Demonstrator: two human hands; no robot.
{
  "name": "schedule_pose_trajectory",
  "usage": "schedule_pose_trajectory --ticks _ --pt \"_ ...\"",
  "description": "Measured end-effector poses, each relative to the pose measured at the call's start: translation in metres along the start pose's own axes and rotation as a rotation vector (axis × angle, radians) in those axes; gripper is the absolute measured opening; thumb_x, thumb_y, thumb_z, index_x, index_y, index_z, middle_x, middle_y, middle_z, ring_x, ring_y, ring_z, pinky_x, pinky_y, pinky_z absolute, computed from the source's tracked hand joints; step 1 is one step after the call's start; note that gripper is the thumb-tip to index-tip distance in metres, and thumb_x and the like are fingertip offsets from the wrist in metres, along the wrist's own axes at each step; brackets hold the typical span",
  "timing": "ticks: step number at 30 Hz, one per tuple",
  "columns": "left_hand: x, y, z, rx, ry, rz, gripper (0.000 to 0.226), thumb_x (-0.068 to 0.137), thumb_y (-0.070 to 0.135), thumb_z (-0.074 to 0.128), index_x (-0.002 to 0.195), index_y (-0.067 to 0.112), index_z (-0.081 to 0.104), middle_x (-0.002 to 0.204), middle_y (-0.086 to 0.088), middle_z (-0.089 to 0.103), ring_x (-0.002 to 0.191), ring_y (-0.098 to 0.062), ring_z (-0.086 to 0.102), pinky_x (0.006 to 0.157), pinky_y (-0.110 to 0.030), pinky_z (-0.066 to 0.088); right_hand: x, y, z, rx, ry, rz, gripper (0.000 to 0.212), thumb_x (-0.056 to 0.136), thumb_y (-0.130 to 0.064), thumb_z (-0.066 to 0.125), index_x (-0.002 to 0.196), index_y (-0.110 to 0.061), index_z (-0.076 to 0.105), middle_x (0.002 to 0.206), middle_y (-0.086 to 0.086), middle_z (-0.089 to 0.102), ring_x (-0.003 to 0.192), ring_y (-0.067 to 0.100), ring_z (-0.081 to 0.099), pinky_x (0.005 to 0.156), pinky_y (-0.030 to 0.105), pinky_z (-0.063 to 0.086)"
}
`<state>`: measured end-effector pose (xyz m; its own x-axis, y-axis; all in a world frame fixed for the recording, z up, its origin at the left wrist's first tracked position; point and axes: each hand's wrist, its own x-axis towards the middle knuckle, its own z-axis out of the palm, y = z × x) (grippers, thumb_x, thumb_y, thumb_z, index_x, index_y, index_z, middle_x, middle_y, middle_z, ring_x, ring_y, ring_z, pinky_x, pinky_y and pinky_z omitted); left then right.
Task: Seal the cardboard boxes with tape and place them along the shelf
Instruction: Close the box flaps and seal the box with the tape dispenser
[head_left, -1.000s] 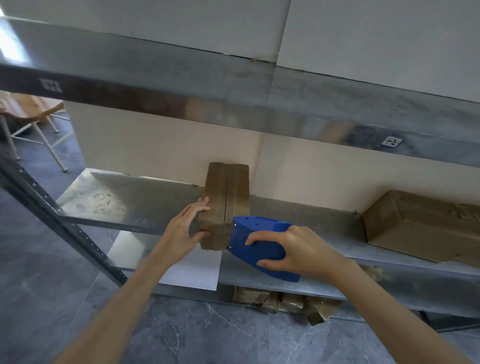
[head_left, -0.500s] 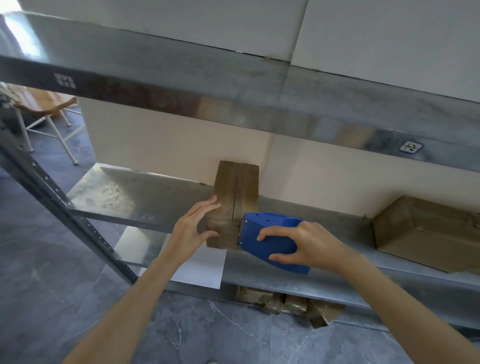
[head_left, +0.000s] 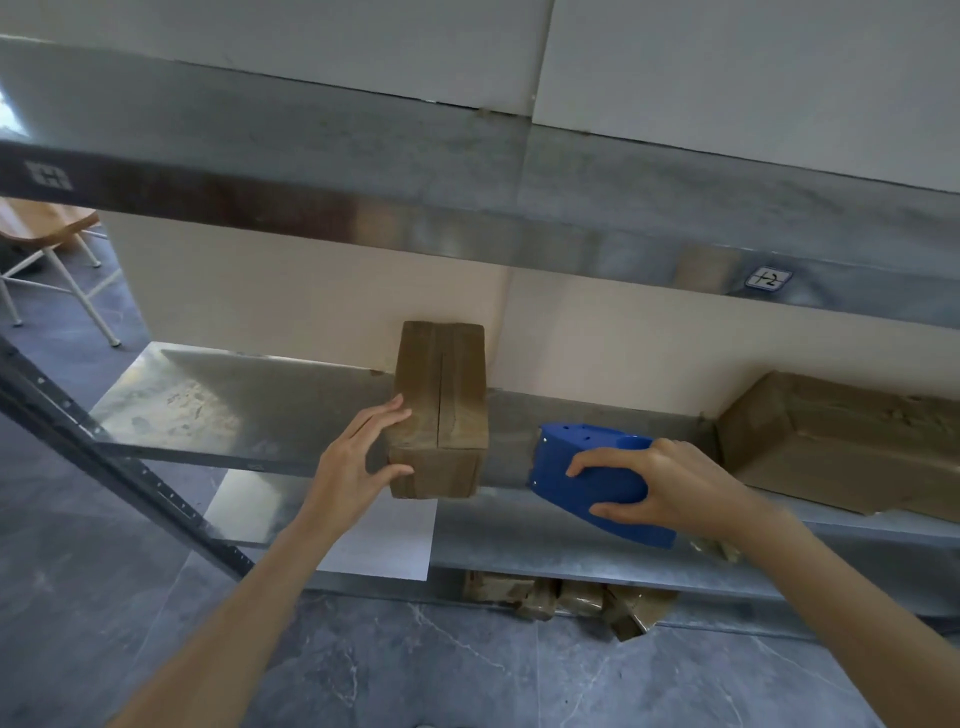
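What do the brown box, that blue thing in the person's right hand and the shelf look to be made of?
The brown box looks like cardboard: matte brown, with a seam where two flaps meet. The blue tape dispenser is probably moulded plastic: smooth, evenly blue, slightly shiny. The shelf seems to be galvanised sheet metal: grey, mottled and reflective.

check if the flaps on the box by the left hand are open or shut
Shut: both top flaps of the box lie flat and meet at a centre seam. Tape over it: cannot tell.
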<state>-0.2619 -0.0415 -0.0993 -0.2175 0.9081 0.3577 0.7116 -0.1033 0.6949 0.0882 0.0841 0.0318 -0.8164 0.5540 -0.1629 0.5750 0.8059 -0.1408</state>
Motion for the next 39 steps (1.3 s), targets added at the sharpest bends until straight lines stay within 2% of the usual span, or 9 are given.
schedule_pose_trajectory --ticks 4,10,12,17,21,26,31,36,39 --pt "0.001 0.001 -0.002 0.002 -0.001 -0.010 0.073 0.071 0.026 0.085 0.137 0.027 0.052 0.145 0.014 0.047 0.133 0.006 0.041 0.111 -0.014 0.030 0.008 -0.001 0.009 -0.010 -0.002 0.006 0.044 0.089 -0.060 0.053 0.126 -0.059 0.028 0.106 -0.022 0.060 0.064 0.002 0.055 0.063 0.012 0.042" --pt "0.000 0.006 -0.002 -0.016 -0.002 -0.037 0.073 0.071 0.027 0.084 0.137 0.025 0.053 0.145 0.014 0.047 0.132 0.012 0.038 0.110 -0.007 0.027 0.024 -0.005 0.020 -0.023 0.038 0.040 0.039 0.090 -0.057 0.054 0.126 -0.057 0.039 0.095 -0.019 0.063 0.058 0.002 0.052 0.058 0.013 0.040" --pt "0.000 0.007 -0.003 -0.036 -0.003 -0.041 0.072 0.071 0.026 0.084 0.136 0.024 0.054 0.145 0.011 0.048 0.134 0.006 0.041 0.112 -0.013 0.030 0.030 -0.010 0.024 -0.040 0.041 0.063 0.038 0.090 -0.056 0.053 0.126 -0.055 0.040 0.093 -0.013 0.066 0.062 0.006 0.054 0.059 0.018 0.042" --pt "0.000 0.012 -0.004 -0.069 0.007 -0.043 0.071 0.072 0.021 0.085 0.136 0.019 0.055 0.145 0.007 0.050 0.135 -0.003 0.044 0.114 -0.026 0.036 0.047 -0.034 0.034 -0.076 0.109 0.101 0.036 0.092 -0.054 0.052 0.127 -0.050 0.044 0.077 -0.014 0.051 0.052 0.003 0.038 0.054 0.018 0.033" --pt "-0.001 0.016 -0.004 -0.100 0.019 -0.046 0.070 0.072 0.019 0.085 0.135 0.018 0.056 0.145 0.006 0.050 0.134 -0.002 0.044 0.114 -0.027 0.037 0.059 -0.053 0.036 -0.149 0.132 0.115 0.037 0.094 -0.052 0.048 0.130 -0.048 0.041 0.073 -0.008 0.056 0.062 0.012 0.049 0.058 0.027 0.048" --pt "0.000 0.019 -0.002 -0.090 0.037 -0.066 0.069 0.071 0.017 0.086 0.134 0.015 0.057 0.143 0.002 0.052 0.132 -0.014 0.048 0.111 -0.039 0.044 0.070 -0.062 0.036 -0.207 0.155 0.126 0.038 0.093 -0.051 0.050 0.130 -0.048 0.042 0.082 -0.005 0.065 0.067 0.014 0.053 0.052 0.027 0.036" --pt "-0.001 0.021 -0.002 -0.075 0.053 -0.070 0.070 0.070 0.018 0.086 0.133 0.020 0.057 0.140 0.012 0.049 0.129 -0.003 0.046 0.110 -0.033 0.043 0.088 -0.064 0.051 -0.248 0.154 0.182 0.043 0.095 -0.049 0.050 0.136 -0.040 0.041 0.084 0.001 0.067 0.072 0.020 0.065 0.048 0.027 0.034" --pt "0.000 0.028 -0.007 -0.076 0.036 -0.085 0.070 0.071 0.017 0.087 0.134 0.020 0.057 0.143 0.011 0.050 0.131 -0.005 0.048 0.112 -0.031 0.041 0.112 -0.037 0.072 0.072 0.103 0.282 0.041 0.094 -0.043 0.054 0.134 -0.038 0.044 0.101 0.003 0.069 0.083 0.025 0.066 0.054 0.033 0.047" --pt "-0.001 0.032 -0.008 -0.096 0.034 -0.100 0.069 0.072 0.015 0.086 0.134 0.019 0.057 0.144 0.011 0.050 0.132 -0.003 0.046 0.114 -0.028 0.037 0.121 -0.014 0.087 0.297 0.066 0.334 0.045 0.094 -0.028 0.056 0.137 -0.034 0.042 0.095 0.010 0.069 0.066 0.022 0.062 0.054 0.036 0.052"
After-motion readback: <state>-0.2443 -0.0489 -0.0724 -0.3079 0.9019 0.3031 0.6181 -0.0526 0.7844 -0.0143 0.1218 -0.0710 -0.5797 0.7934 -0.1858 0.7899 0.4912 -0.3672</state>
